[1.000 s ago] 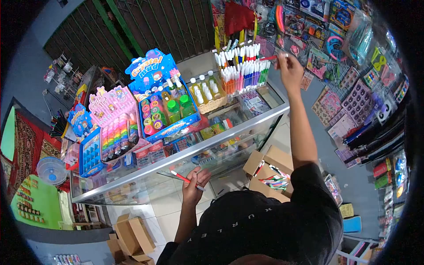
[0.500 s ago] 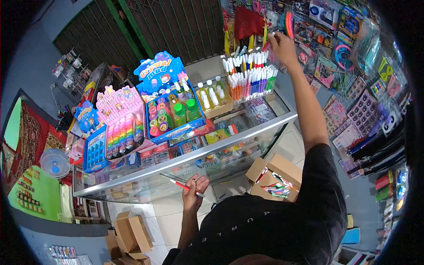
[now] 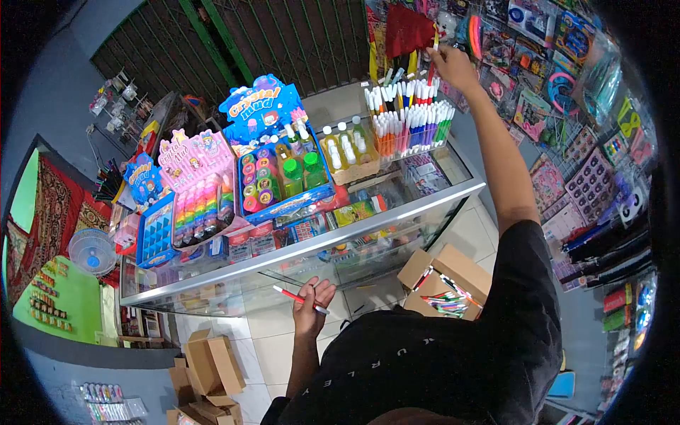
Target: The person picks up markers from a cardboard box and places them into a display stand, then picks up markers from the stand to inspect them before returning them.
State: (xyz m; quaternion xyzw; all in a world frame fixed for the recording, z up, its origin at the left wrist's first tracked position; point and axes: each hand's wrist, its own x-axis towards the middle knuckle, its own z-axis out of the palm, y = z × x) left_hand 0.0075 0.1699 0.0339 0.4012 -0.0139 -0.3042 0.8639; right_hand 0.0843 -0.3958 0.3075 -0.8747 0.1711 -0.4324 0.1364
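Note:
A red marker [image 3: 289, 294] with a white end lies across my left hand [image 3: 310, 316], held by the thumb while the other fingers stay loosely spread. This hand is in front of the glass counter, at the lower middle. My right hand [image 3: 453, 67] is stretched out to the far end of the counter, fingertips pinched on another red marker [image 3: 431, 72], partly hidden by the fingers. Just below that hand is a clear rack of markers [image 3: 412, 127], their white caps upward and grouped by colour, including orange, purple, blue, red and green.
The glass counter [image 3: 368, 224] carries a box of small bottles [image 3: 348, 172], a blue Crystal Mud box [image 3: 290, 203] and a pink one [image 3: 202, 159]. An open carton of loose markers [image 3: 418, 265] stands on the floor. Packaged toys [image 3: 545, 106] hang on the right wall.
My right hand has come slightly lower toward the marker rack with the red marker. My left hand keeps its marker in nearly the same place. The whole view has shifted a little.

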